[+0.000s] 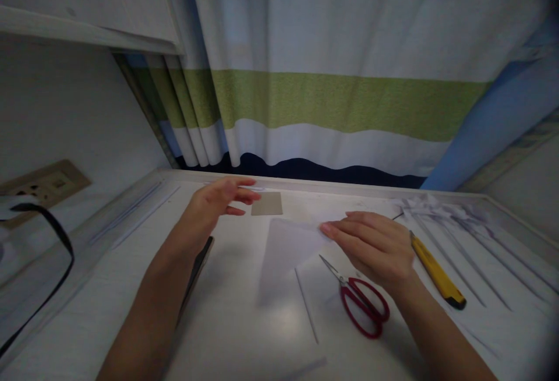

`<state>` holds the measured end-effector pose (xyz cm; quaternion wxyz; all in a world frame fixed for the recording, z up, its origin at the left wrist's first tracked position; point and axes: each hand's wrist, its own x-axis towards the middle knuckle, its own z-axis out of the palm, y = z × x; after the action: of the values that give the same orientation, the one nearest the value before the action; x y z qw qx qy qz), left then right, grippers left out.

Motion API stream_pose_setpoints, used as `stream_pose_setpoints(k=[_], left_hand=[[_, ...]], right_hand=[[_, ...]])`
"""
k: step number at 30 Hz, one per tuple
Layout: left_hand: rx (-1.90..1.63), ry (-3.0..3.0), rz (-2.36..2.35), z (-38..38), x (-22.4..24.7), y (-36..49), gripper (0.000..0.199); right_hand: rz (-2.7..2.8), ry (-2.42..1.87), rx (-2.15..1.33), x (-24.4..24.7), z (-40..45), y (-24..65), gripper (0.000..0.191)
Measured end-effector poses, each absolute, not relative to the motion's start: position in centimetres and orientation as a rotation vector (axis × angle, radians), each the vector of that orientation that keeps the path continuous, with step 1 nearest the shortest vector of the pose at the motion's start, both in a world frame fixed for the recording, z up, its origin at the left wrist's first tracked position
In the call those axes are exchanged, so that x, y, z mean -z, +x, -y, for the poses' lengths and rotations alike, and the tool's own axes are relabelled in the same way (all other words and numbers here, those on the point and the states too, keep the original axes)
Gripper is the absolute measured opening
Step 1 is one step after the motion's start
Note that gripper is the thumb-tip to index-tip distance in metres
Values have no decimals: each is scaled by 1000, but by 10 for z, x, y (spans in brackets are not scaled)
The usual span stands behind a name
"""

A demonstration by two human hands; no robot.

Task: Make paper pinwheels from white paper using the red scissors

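Observation:
My left hand [225, 196] hovers above the white table with its fingers apart and holds nothing. Just beyond its fingertips lies a small beige square card [269, 204]. My right hand [378, 247] pinches the upper right corner of a translucent white sheet of paper [286, 253]. Red-handled scissors [364, 305] lie below my right hand, their points toward the sheet. A thin white stick or strip [307, 306] rests beside the sheet's lower edge. Right of my right hand is a yellow utility knife [438, 270].
Thin strips and crumpled paper scraps [445, 212] lie at the table's right. A dark flat object [196, 273] is partly hidden by my left forearm. A black cable [65, 247] hangs at the left from a wall socket [48, 186]. A striped curtain [327, 101] hangs behind the table.

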<state>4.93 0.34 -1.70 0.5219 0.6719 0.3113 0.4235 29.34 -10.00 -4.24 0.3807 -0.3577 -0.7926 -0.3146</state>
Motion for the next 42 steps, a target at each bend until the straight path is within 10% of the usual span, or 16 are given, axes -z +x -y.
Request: stream_pose_setpoints(k=[12, 28, 42], left_hand=[[-664, 1511, -722, 15, 31, 82, 15], [-763, 1545, -773, 20, 35, 85, 14], [-710, 1410, -759, 23, 33, 86, 15]], right_hand=[[1953, -963, 839, 48, 99, 302, 36], [1361, -1079, -849, 44, 98, 290, 33], [1173, -1201, -1050, 40, 98, 279, 8]])
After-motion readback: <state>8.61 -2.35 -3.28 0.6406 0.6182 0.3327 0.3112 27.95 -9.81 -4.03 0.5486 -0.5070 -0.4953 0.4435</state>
